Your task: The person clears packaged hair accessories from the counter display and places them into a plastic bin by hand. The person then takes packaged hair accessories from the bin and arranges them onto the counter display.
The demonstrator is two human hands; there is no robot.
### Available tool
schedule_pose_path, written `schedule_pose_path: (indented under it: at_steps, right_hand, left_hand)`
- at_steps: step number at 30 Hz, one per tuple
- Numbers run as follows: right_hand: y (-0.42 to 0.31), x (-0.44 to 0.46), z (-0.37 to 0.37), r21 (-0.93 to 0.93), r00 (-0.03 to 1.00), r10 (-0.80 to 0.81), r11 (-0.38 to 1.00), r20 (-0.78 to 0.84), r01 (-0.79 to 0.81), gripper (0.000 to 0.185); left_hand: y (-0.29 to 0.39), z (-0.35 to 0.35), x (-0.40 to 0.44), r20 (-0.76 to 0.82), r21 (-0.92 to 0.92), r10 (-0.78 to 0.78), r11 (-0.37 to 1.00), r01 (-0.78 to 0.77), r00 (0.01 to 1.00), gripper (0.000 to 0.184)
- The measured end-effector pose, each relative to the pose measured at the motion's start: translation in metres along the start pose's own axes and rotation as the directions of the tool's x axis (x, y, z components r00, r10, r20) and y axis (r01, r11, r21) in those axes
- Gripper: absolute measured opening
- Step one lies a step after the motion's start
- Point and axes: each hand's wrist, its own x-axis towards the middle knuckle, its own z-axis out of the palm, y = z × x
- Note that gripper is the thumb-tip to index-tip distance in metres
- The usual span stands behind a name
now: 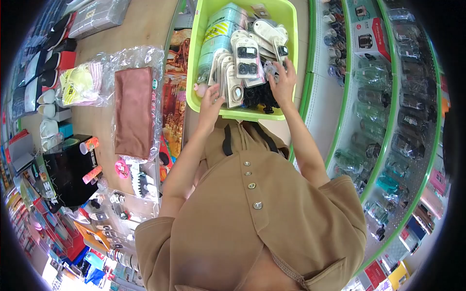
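Note:
A lime-green bin (194, 77) holds several white carded packs, a teal wrapped bundle (211, 44) and a dark heap (262, 98). My left hand (211, 101) is at the near left of the bin, fingers apart, beside a white card with a round item (236, 94). Over the right side of the contents is my right hand (283, 81), its fingers spread near a small card with a black item (282, 50). Between my hands lies a card with black items (246, 60). Neither hand visibly holds anything.
Left of the bin, a wooden table (104, 46) carries a brown folded cloth (133, 111) in clear plastic, a yellow-and-pink packet (80, 83) and a black box (70, 169). Green-edged shelves (342, 114) with glassware curve along the right, with a boxed item (371, 40) at the top.

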Motion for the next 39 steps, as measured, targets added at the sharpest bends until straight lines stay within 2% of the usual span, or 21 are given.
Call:
schedule_pose_path:
  at_steps: [1,2,5,9,10,12,16,19,20,21,23,25,27,29,34,36,39]
  right_hand:
    - [0.009,-0.004,0.010,-0.014,0.997,-0.072,0.997,0.040,0.073,0.042]
    - [0.018,-0.010,0.020,0.021,0.992,-0.051,0.999,0.114,0.049,0.041]
    - [0.028,-0.015,0.029,-0.013,0.987,-0.098,0.995,0.130,0.101,0.041]
    - [0.028,-0.011,0.020,0.055,0.982,-0.100,0.994,0.159,0.092,0.045]
    - [0.026,-0.009,0.016,0.066,0.982,-0.109,0.993,0.155,0.100,0.045]
    - [0.020,-0.004,0.007,0.150,0.992,-0.024,0.989,0.120,0.006,0.046]
    - [0.013,0.015,-0.001,0.307,0.992,-0.111,0.948,0.067,0.086,0.047]
    - [-0.007,0.034,0.005,0.314,0.985,-0.097,0.948,0.143,0.047,0.054]
    - [-0.010,0.040,0.016,0.279,0.984,-0.113,0.958,0.140,0.071,0.067]
    - [-0.016,0.045,0.021,0.286,0.983,-0.124,0.955,0.139,0.080,0.067]
    - [-0.027,0.052,0.031,0.110,0.958,-0.047,0.994,0.284,0.016,0.077]
    - [-0.032,0.057,0.036,0.073,0.950,-0.029,0.997,0.312,0.007,0.083]
    - [-0.035,0.061,0.038,0.021,0.903,0.059,0.997,0.427,-0.075,0.084]
    - [-0.033,0.060,0.042,0.041,0.911,0.043,0.997,0.410,-0.065,0.083]
    - [-0.035,0.058,0.041,0.104,0.936,0.027,0.992,0.350,-0.067,0.079]
    - [-0.034,0.056,0.042,0.289,0.958,0.009,0.952,0.287,-0.096,0.076]
    - [-0.033,0.054,0.040,0.351,0.970,-0.033,0.935,0.241,-0.056,0.074]
  left_hand:
    - [-0.005,0.001,0.001,-0.022,0.063,0.045,0.997,-0.044,0.999,0.047]
    - [-0.010,0.004,0.000,-0.031,0.068,0.053,0.996,-0.050,0.998,0.047]
    - [-0.021,0.011,-0.003,-0.095,0.121,0.039,0.992,-0.028,0.995,0.048]
    - [-0.026,0.026,-0.005,-0.141,0.185,0.052,0.982,-0.026,0.989,0.050]
    - [-0.024,0.029,-0.006,-0.161,0.195,0.069,0.980,-0.037,0.985,0.050]
    - [-0.021,0.032,-0.006,-0.172,0.263,0.089,0.964,-0.041,0.981,0.049]
    - [-0.016,0.038,-0.010,-0.225,0.399,0.082,0.917,0.016,0.971,0.049]
    - [-0.015,0.042,-0.018,-0.271,0.357,0.105,0.934,-0.002,0.957,0.050]
    - [-0.015,0.043,-0.020,-0.281,0.356,0.114,0.935,-0.007,0.953,0.050]
    - [-0.017,0.043,-0.022,-0.299,0.315,0.106,0.949,-0.006,0.948,0.050]
    - [-0.021,0.041,-0.026,-0.322,0.274,0.102,0.962,-0.011,0.941,0.050]
    - [-0.024,0.040,-0.030,-0.321,0.204,0.103,0.978,-0.038,0.942,0.049]
    - [-0.025,0.040,-0.037,-0.345,0.162,0.082,0.986,-0.027,0.935,0.048]
    - [-0.026,0.038,-0.042,-0.369,0.117,0.060,0.993,-0.018,0.927,0.047]
    - [-0.032,0.031,-0.048,-0.371,0.161,0.056,0.987,0.005,0.927,0.047]
    - [-0.030,0.031,-0.049,-0.356,0.176,0.062,0.984,0.002,0.932,0.047]
    - [-0.025,0.035,-0.048,-0.325,0.199,0.073,0.980,-0.007,0.943,0.047]
